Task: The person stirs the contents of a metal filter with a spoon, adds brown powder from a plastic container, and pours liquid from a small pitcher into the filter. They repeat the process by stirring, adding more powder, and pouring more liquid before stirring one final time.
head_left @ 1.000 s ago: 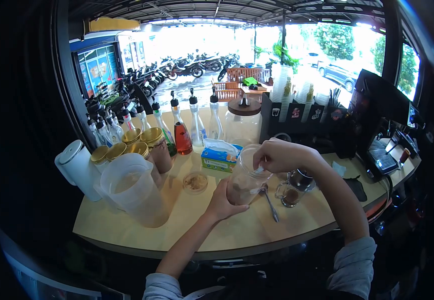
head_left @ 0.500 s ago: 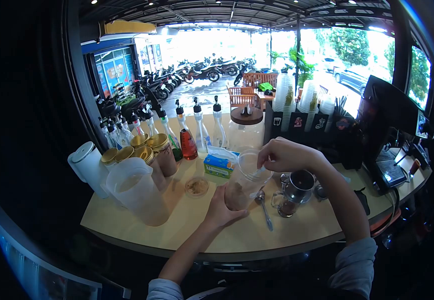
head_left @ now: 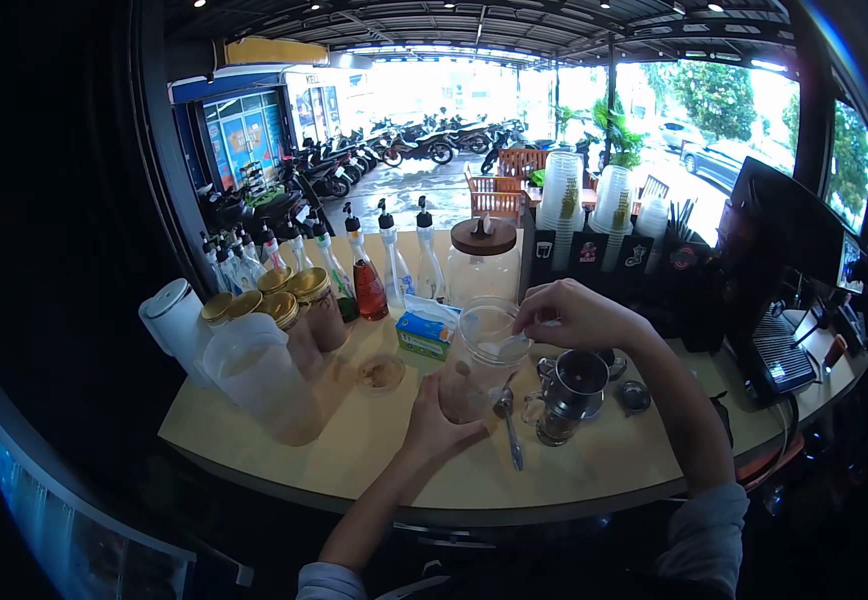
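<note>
My left hand [head_left: 436, 420] is wrapped around the lower part of a clear jar [head_left: 476, 385], which leans slightly to the right over the counter. At the jar's open mouth, my right hand [head_left: 569, 320] pinches something small and pale whose lower end dips inside the rim; I cannot tell what it is. A metal spoon [head_left: 511, 430] lies just right of the jar. Beyond it, a metal drip coffee filter [head_left: 576, 385] sits on a glass mug [head_left: 554, 428], with a small round metal lid [head_left: 633, 396] beside them. A shallow clear lid [head_left: 382, 374] with brown powder rests left of the jar.
A frosted pitcher [head_left: 264, 385], gold-lidded jars [head_left: 309, 285] and pump bottles [head_left: 369, 290] line the left side. Behind my hands stand a tissue box [head_left: 426, 330] and a wooden-lidded glass jar [head_left: 484, 262]. Stacked plastic cups [head_left: 562, 195] and a dark monitor [head_left: 779, 215] are at the right.
The view has shifted a little, so the counter items sit slightly differently. My left hand keeps its hold on the jar, and my right hand stays at its mouth.
</note>
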